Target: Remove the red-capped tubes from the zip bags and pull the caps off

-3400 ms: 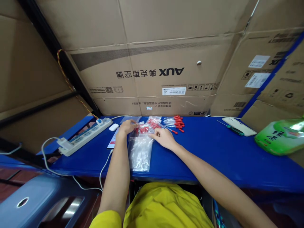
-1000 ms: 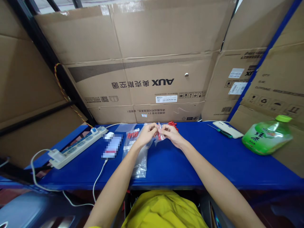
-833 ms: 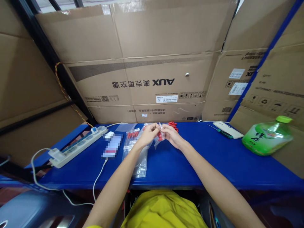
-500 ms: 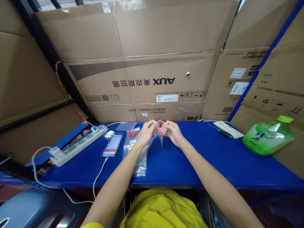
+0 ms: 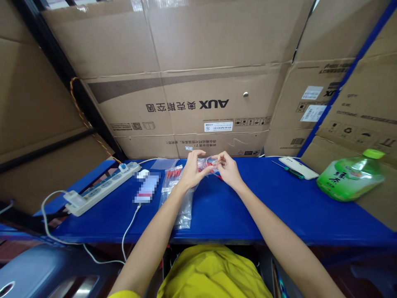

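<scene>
Both hands are raised a little above the blue table [image 5: 273, 198], pinching one small clear plastic bag [image 5: 207, 162] with red-tipped pieces inside. My left hand [image 5: 192, 170] grips its left side, my right hand [image 5: 228, 169] its right side, fingers closed on the film. Below my left wrist lies a pile of clear bags [image 5: 182, 198]. One filled bag with red pieces [image 5: 173, 174] rests just left of my left hand. A few red pieces [image 5: 218, 177] peek out under my right hand.
A white power strip [image 5: 102, 188] with cables lies at the left, next to a blurred phone [image 5: 145, 188] and a white case [image 5: 143, 174]. A white device with a screwdriver [image 5: 294, 167] and a green bottle [image 5: 350, 176] sit at the right. Cardboard boxes [image 5: 192, 82] wall the back.
Both hands have lifted the small bag off the table and turned it from hanging down to lying sideways between the fingers. My head has tilted up slightly.
</scene>
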Demonstrator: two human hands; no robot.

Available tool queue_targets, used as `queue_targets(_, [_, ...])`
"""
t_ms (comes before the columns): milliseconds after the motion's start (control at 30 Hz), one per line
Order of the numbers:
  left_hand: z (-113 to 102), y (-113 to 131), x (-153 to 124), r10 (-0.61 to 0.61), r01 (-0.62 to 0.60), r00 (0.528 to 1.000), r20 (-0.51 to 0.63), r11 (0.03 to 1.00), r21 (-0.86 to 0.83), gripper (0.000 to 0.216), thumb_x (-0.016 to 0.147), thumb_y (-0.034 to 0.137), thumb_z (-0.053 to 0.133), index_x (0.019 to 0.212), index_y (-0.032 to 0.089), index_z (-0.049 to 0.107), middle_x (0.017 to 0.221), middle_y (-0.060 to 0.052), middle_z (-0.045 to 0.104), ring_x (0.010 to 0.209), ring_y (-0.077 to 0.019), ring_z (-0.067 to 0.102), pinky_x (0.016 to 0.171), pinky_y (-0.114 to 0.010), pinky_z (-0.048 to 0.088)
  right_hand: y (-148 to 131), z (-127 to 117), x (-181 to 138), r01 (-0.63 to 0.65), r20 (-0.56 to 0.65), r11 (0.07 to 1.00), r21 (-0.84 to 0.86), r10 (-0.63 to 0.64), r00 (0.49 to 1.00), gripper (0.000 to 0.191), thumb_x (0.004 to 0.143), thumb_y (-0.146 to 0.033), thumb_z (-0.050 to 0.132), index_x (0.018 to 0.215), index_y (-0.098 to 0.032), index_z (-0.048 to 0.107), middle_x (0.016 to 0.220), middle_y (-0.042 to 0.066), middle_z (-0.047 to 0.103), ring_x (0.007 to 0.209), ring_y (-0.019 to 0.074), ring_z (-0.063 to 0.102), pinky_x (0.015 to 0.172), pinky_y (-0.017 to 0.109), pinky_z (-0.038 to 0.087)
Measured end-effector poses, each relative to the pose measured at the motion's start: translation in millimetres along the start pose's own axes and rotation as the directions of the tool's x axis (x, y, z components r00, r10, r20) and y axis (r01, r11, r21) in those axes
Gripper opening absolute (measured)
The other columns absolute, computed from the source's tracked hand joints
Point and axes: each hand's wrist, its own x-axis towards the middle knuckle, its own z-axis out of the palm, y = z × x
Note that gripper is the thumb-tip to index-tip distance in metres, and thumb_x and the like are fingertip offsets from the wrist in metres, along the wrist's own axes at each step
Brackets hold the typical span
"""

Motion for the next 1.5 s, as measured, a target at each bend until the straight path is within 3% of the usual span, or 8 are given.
queue_targets(100, [4.5,-10.5,-1.4,0.06,-0.063,0.995,0.081,0.998,0.031,0.093,0.075,0.058,0.081,0.15,0.021,0.039,0.154,-0.017,0.045,0.144,-0.0332,0.042,0.118,-0.047,0.035,2.6,0.5,3.1,-0.006,-0.039,0.989,0.146,0.012,0.999,0.021,0.08,-0.025,0.062,0.085,-0.025,0.041,0.108,0.005,0.071,0.09,0.0181,0.071,0.084,0.036,0.058])
queue_targets(233, [4.3,-20.5,-2.9,0.025,-0.046,0.967,0.252,0.996,0.081,0.055,0.092,0.049,0.065,0.141,0.026,0.052,0.14,-0.011,0.063,0.129,-0.0307,0.058,0.111,-0.045,0.042,2.6,-2.1,6.8,0.025,-0.033,0.982,0.189,-0.019,0.999,0.027,0.081,-0.03,0.067,0.082,-0.025,0.041,0.105,0.005,0.07,0.096,0.0193,0.069,0.086,0.035,0.058])
queue_targets(333, [0.4,-20.3,-3.1,-0.028,-0.007,0.955,0.294,0.993,0.119,0.042,0.096,0.05,0.058,0.129,0.024,0.06,0.121,-0.01,0.072,0.109,-0.0299,0.067,0.096,-0.04,0.049,2.9,-8.3,7.7,0.099,-0.053,0.995,0.034,-0.097,0.994,0.017,0.081,-0.029,0.068,0.078,-0.022,0.052,0.112,0.007,0.066,0.096,0.0187,0.068,0.084,0.034,0.057])
queue_targets(433, [-3.8,-17.4,-2.9,-0.076,0.039,0.951,0.299,0.991,0.127,0.048,0.096,0.056,0.057,0.131,0.024,0.056,0.108,-0.009,0.074,0.096,-0.0284,0.07,0.084,-0.036,0.049,1.9,-16.6,7.4,0.149,-0.027,0.976,-0.157,-0.155,0.988,0.006,0.081,-0.026,0.068,0.084,-0.021,0.068,0.117,0.009,0.063,0.092,0.0184,0.067,0.08,0.033,0.058])
queue_targets(500, [-5.7,-16.4,-3.1,-0.107,0.076,0.947,0.302,0.991,0.112,0.052,0.096,0.057,0.057,0.135,0.024,0.05,0.102,-0.007,0.074,0.091,-0.0271,0.07,0.08,-0.034,0.048,0.7,-21.2,7.2,0.163,0.045,0.968,-0.193,-0.157,0.987,0.012,0.083,-0.026,0.069,0.093,-0.022,0.073,0.11,0.008,0.067,0.09,0.019,0.068,0.081,0.033,0.058])
queue_targets(867, [-4.1,-10.6,-4.9,-0.124,0.094,0.927,0.353,0.99,0.101,0.045,0.096,0.062,0.051,0.124,0.026,0.049,0.116,-0.009,0.07,0.103,-0.0291,0.069,0.089,-0.037,0.049,-5.7,-30.5,7.3,-0.103,0.294,0.989,0.106,0.068,0.953,0.038,0.076,-0.034,0.082,0.112,-0.023,0.074,0.115,0.007,0.077,0.106,0.0241,0.072,0.101,0.042,0.055])
queue_targets(1167, [3.5,-1.5,-5.2,-0.214,0.16,0.917,0.337,0.97,0.182,0.039,0.106,0.055,0.025,0.113,0.025,0.048,0.1,-0.005,0.069,0.088,-0.0244,0.067,0.076,-0.034,0.045,-7.6,-23.6,6.2,-0.087,0.28,0.996,0.036,0.073,0.957,0.036,0.078,-0.04,0.081,0.109,-0.022,0.076,0.108,0.007,0.078,0.096,0.0222,0.071,0.093,0.039,0.055])
queue_targets(1500, [0.8,7.1,-3.4,0.018,-0.064,0.972,0.234,0.979,0.192,0.031,0.108,0.04,0.031,0.101,0.022,0.055,0.104,-0.006,0.065,0.094,-0.0198,0.061,0.084,-0.031,0.044,-1.6,-14.8,4.6,-0.106,0.142,0.992,0.061,0.097,0.985,0.039,0.073,-0.042,0.084,0.106,-0.021,0.08,0.103,0.007,0.079,0.091,0.023,0.072,0.087,0.038,0.056])
